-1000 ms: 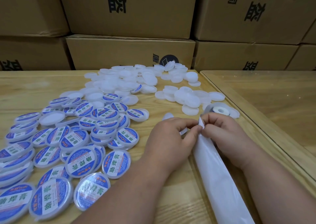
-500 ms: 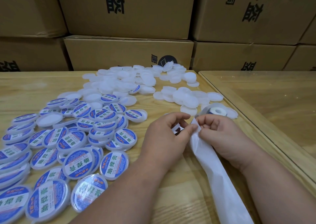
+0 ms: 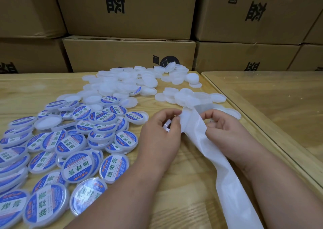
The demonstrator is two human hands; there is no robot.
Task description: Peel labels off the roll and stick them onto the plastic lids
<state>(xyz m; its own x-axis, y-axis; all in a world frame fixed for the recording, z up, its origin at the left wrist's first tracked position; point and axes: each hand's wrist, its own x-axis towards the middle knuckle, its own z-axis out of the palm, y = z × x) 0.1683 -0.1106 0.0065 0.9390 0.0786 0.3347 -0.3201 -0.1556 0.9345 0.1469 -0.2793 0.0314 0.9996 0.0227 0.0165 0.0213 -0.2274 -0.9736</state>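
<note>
Both hands meet over the wooden table (image 3: 183,185): the left hand (image 3: 160,137) pinches a round white label (image 3: 184,122) at the strip's edge, while the right hand (image 3: 225,132) grips the white backing strip (image 3: 225,176). Labelled lids (image 3: 78,164) crowd the left, with plain white lids (image 3: 122,82) heaped farther back before the cardboard boxes (image 3: 129,52).

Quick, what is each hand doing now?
Left hand: fingers pinch a round label.
Right hand: fingers grip the backing strip.

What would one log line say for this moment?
step: peeling | left hand: pinches label | right hand: holds backing strip | plain lids: waiting
</note>
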